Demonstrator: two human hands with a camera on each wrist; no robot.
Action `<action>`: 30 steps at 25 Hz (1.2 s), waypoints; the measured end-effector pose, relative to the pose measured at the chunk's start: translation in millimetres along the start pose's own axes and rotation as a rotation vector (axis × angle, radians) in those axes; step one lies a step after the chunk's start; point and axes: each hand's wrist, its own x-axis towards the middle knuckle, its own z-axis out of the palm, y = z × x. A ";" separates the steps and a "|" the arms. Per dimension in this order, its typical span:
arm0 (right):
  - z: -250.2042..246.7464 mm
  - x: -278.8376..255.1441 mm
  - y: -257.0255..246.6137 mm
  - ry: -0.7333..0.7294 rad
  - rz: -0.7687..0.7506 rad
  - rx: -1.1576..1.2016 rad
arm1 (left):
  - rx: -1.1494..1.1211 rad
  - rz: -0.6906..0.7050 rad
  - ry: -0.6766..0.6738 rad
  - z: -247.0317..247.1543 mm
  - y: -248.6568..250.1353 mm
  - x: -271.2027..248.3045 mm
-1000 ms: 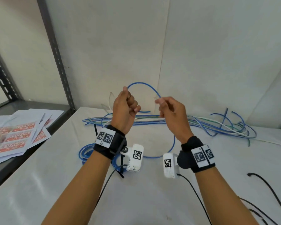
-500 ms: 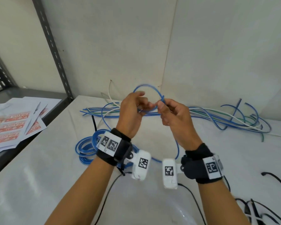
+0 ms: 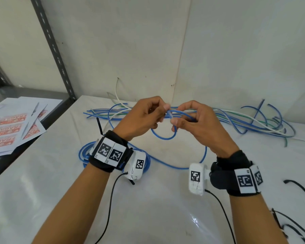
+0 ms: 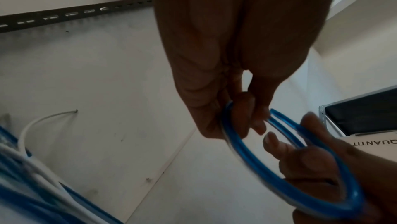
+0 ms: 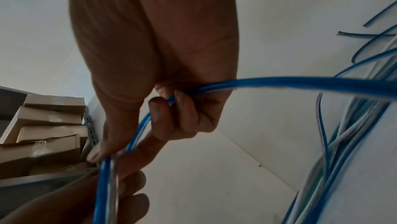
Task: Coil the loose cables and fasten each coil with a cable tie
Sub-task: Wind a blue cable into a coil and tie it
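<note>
Both hands are raised over the white table (image 3: 148,208), close together. My left hand (image 3: 164,113) pinches a blue cable (image 3: 163,137) between thumb and fingers. My right hand (image 3: 177,115) grips the same cable just to the right, with a small loop hanging between them. The cable's tail (image 3: 183,167) trails on the table. In the left wrist view my left hand (image 4: 247,122) holds doubled strands of the blue cable (image 4: 257,168). In the right wrist view my right hand (image 5: 171,117) curls round the blue cable (image 5: 279,83). A wound blue coil (image 3: 84,154) lies under my left wrist.
A pile of loose blue, white and green cables (image 3: 245,120) lies along the back wall. Black cable ties (image 3: 303,189) lie at the right edge, and one black tie (image 3: 99,125) sits near the coil. Printed sheets (image 3: 9,127) lie on a grey shelf behind a slotted upright (image 3: 53,46).
Both hands have come down and drawn together. The large blue loop held high between them has shrunk to a small loop hanging under the fingers.
</note>
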 end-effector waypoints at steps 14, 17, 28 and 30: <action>-0.7 -1.8 0.4 0.029 -0.133 -0.164 | 0.234 -0.094 -0.056 -14.2 7.8 -7.7; 8.0 0.0 2.0 0.202 -0.204 -0.160 | 0.100 -0.090 0.103 -16.2 7.0 -5.1; 9.7 -0.9 3.5 0.231 -0.255 -0.193 | 0.050 -0.142 -0.107 -11.5 10.8 -8.8; 10.2 -2.6 2.7 0.143 -0.252 -0.204 | -0.056 -0.227 -0.195 -4.6 11.2 -9.6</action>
